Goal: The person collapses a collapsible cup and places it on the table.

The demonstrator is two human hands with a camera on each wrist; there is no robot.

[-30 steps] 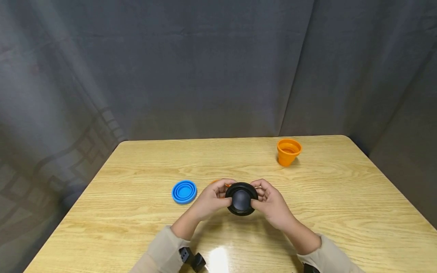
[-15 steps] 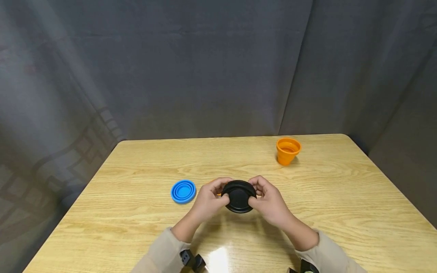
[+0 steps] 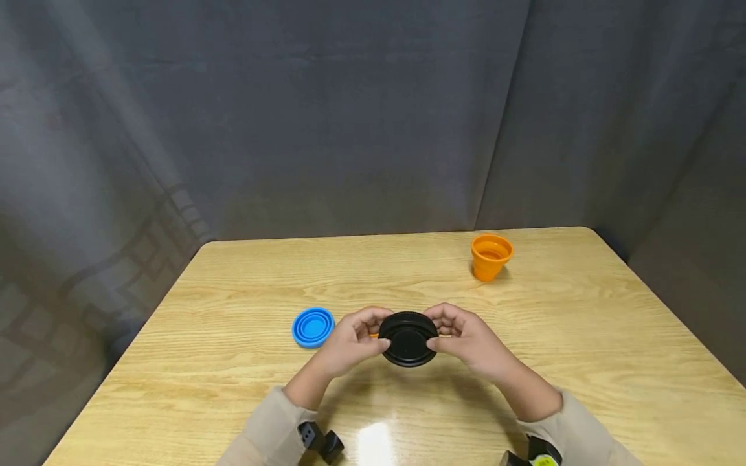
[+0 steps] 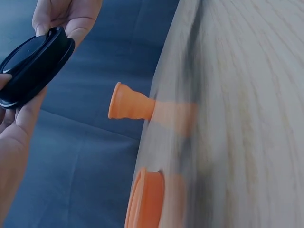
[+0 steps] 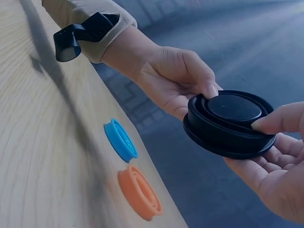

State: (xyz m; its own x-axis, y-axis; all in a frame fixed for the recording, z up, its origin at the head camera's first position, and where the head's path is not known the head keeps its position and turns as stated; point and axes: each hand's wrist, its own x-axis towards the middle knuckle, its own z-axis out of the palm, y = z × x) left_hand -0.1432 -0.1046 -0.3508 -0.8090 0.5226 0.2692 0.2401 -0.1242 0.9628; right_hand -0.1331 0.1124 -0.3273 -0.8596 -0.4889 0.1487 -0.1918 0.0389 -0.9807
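Observation:
A collapsed black collapsible cup is held above the table between both hands, tilted towards the head camera. My left hand pinches its left edge, the thumb on the near face and the fingers behind. On the opposite edge my right hand grips it the same way. In the right wrist view, the flat round middle of the black cup shows inside its ringed rim. A flattened orange cup lies on the table; in the head view the hands and black cup hide most of it.
A blue collapsed cup lies on the wooden table left of the hands. At the back right stands an expanded orange cup, mouth up. A dark grey curtain hangs behind the table.
A second ago the black cup's middle looked greyish and domed; now it appears darker and flatter, and the cup's tilt differs. Both hands keep their hold at nearly the same place.

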